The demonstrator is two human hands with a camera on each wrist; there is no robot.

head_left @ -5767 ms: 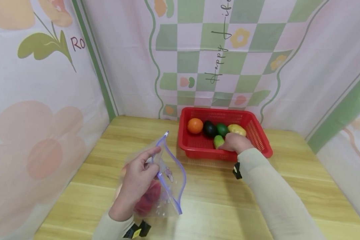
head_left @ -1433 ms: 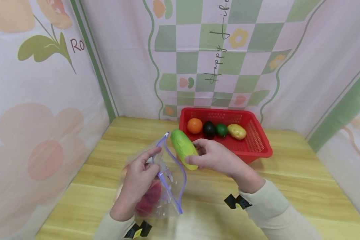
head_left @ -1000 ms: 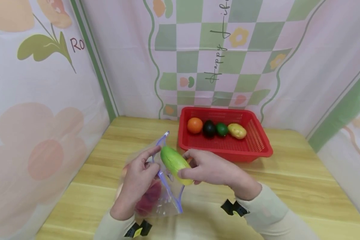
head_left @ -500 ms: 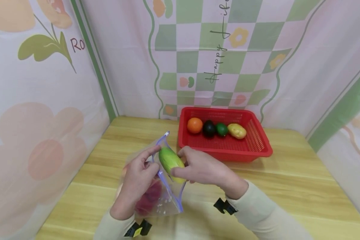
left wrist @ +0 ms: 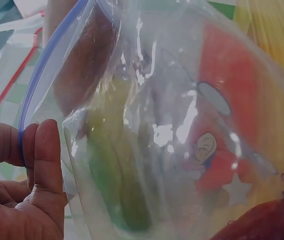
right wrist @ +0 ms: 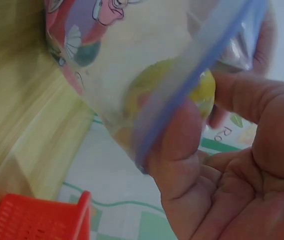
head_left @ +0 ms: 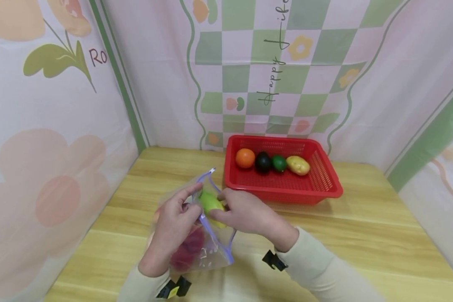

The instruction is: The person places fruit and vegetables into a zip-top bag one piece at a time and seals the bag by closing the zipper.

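My left hand [head_left: 175, 222] pinches the near edge of a clear zip bag [head_left: 215, 256] with a purple seal; the bag's mouth gapes to the right. Inside it lies a dark red, rounded thing [head_left: 188, 249]. My right hand [head_left: 249, 212] grips the yellow end of an elongated green-and-yellow fruit [head_left: 210, 201], whose green end is within the bag. Through the plastic in the left wrist view, the fruit [left wrist: 122, 185] points down into the bag. In the right wrist view, thumb and fingers hold its yellow end [right wrist: 207, 95] at the purple seal.
A red plastic basket [head_left: 283, 193] stands at the back, holding an orange [head_left: 245, 158], a dark oval thing [head_left: 263, 162], a green rounded one [head_left: 279, 163] and a potato-like yellow one [head_left: 298, 165]. Printed curtains surround the wooden table [head_left: 355, 235].
My right hand took the green-and-yellow fruit from the basket, carried it left, and has lowered it into the bag's mouth. My left hand keeps its hold on the bag.
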